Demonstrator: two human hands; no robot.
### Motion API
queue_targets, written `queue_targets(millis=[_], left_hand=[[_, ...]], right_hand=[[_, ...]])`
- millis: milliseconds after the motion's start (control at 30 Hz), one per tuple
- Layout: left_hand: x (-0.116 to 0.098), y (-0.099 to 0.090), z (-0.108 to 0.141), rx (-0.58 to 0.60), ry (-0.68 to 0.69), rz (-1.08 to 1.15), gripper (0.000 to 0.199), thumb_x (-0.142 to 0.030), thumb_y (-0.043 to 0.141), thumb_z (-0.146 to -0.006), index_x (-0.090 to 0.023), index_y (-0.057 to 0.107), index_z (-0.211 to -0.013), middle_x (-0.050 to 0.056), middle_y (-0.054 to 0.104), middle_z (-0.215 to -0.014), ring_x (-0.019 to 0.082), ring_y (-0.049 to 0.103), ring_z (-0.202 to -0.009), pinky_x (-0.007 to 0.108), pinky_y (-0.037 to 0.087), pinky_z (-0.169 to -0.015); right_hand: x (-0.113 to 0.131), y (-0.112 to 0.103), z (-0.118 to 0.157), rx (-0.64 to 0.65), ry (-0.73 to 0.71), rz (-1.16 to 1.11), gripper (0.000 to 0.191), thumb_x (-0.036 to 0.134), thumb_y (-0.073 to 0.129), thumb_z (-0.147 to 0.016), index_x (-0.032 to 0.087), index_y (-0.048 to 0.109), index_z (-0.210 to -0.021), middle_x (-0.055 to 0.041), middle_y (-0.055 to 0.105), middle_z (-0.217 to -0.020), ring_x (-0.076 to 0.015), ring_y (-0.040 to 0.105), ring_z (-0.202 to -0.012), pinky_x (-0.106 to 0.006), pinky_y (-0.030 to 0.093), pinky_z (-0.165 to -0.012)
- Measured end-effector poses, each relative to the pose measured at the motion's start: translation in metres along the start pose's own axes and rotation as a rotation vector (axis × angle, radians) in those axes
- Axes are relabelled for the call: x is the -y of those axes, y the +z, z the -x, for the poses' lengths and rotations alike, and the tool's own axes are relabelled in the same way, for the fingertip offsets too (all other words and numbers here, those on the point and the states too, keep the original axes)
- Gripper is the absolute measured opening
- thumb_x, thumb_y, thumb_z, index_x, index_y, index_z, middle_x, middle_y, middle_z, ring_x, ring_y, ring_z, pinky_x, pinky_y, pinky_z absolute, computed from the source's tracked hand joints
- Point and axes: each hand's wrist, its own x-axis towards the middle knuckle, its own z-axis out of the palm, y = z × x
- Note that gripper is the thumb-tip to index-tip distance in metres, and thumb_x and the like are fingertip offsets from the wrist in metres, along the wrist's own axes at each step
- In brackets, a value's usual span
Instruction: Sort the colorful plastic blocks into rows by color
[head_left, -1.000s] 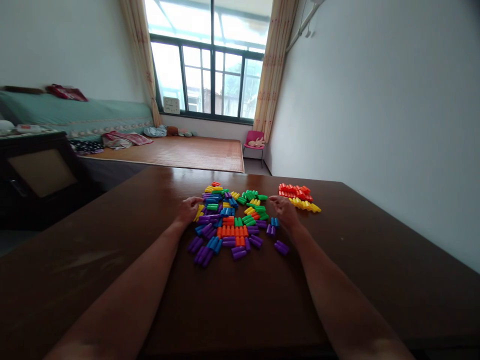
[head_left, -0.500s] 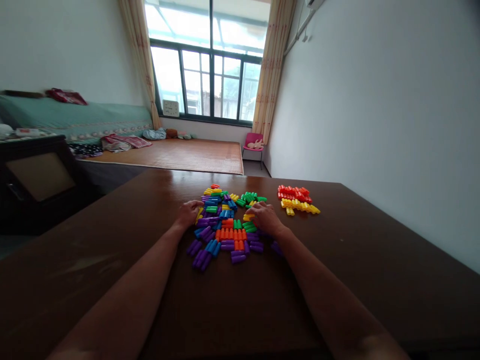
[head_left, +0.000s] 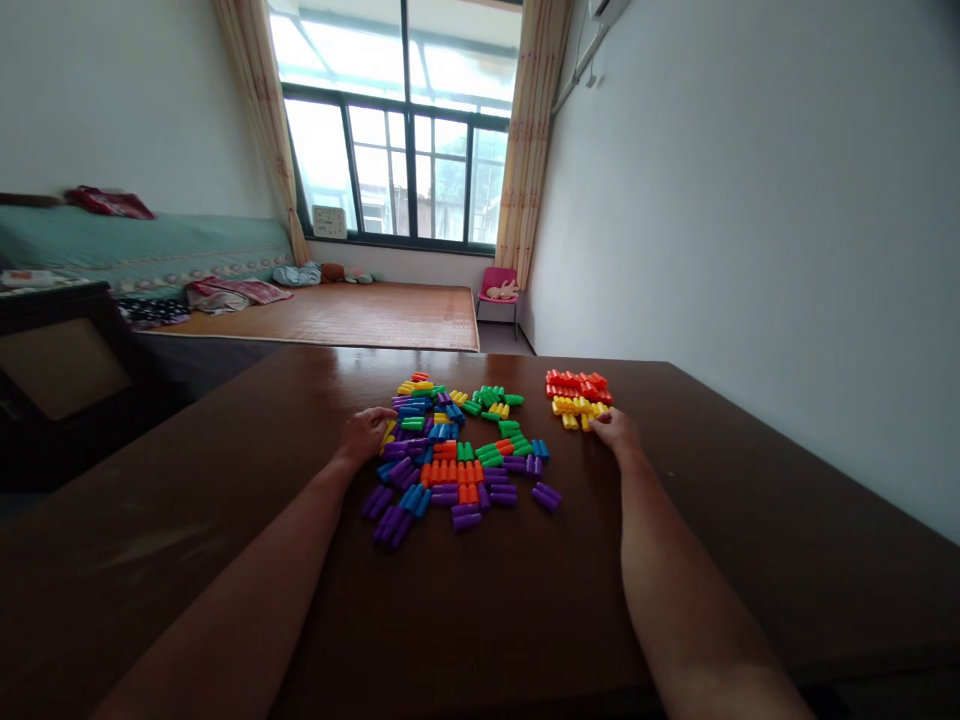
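Observation:
My left hand [head_left: 365, 432] rests at the left edge of a loose pile of plastic toy blocks [head_left: 450, 472], which look like joined tubes. Its fingers are curled against a yellow block [head_left: 388, 434], partly hidden by them. Further right, my right hand [head_left: 618, 430] pinches at the near right end of a row of yellow blocks [head_left: 576, 406]; its fingertips cover part of the piece there. Behind that row, red blocks [head_left: 577, 384] lie lined up. Purple, blue, green and orange pieces make up most of the pile between my hands.
The blocks lie on a dark brown table [head_left: 480, 610]. Beyond its far edge are a low bed with a mat [head_left: 375, 312] and a pink chair [head_left: 499, 282]. A dark cabinet [head_left: 60, 370] stands at the left, and a white wall [head_left: 735, 200] runs along the right.
My right hand has moved right, from the green and yellow blocks in the pile to the yellow row. My left hand stays at the pile's left edge. The view has shifted slightly.

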Motion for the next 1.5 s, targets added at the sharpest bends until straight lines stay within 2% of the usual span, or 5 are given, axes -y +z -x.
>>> queue_targets(millis=[300,567,800,1233,1500], left_hand=[[0.000,0.000,0.000,0.012,0.021,-0.020,0.033,-0.016,0.049,-0.079,-0.018,0.073,-0.101,0.004,0.074,-0.099,0.017,0.068,-0.086,0.023,0.050,-0.074],[0.001,0.003,0.001,0.018,0.011,-0.058,0.032,-0.019,0.049,-0.081,-0.022,0.073,-0.101,0.001,0.075,-0.098,0.016,0.068,-0.085,0.021,0.050,-0.072],[0.000,0.001,0.002,0.028,0.027,-0.071,0.032,-0.019,0.048,-0.082,-0.023,0.074,-0.100,0.001,0.074,-0.101,0.017,0.068,-0.088,0.022,0.049,-0.075],[0.002,0.004,-0.001,0.036,0.017,-0.070,0.031,-0.024,0.048,-0.083,-0.022,0.073,-0.102,0.002,0.075,-0.097,0.017,0.068,-0.086,0.021,0.049,-0.071],[0.005,0.005,-0.003,0.052,0.016,-0.082,0.031,-0.023,0.048,-0.083,-0.023,0.073,-0.102,0.002,0.075,-0.100,0.018,0.068,-0.089,0.022,0.049,-0.073]], right_hand=[[0.033,-0.007,0.026,-0.154,-0.145,0.062,0.037,0.045,0.043,-0.090,0.018,0.068,-0.094,-0.0111,0.070,-0.088,-0.0228,0.064,-0.081,-0.032,0.045,-0.072],[0.111,0.045,0.073,0.144,-0.865,-0.034,0.044,0.044,0.037,-0.095,0.023,0.056,-0.129,-0.0057,0.059,-0.130,-0.0208,0.048,-0.124,-0.035,0.039,-0.102],[0.113,0.055,0.072,0.350,-0.861,-0.031,0.044,0.042,0.030,-0.098,0.023,0.061,-0.120,-0.0058,0.059,-0.130,-0.0169,0.049,-0.123,-0.032,0.036,-0.105],[0.135,0.039,0.093,0.219,-0.433,0.081,0.032,0.047,0.048,-0.090,0.027,0.064,-0.108,-0.0050,0.069,-0.104,-0.0224,0.059,-0.102,-0.034,0.043,-0.081],[0.147,0.042,0.107,0.215,-0.536,0.150,0.045,0.056,0.042,-0.090,0.032,0.055,-0.126,-0.0085,0.065,-0.115,-0.0281,0.052,-0.109,-0.046,0.040,-0.087]])
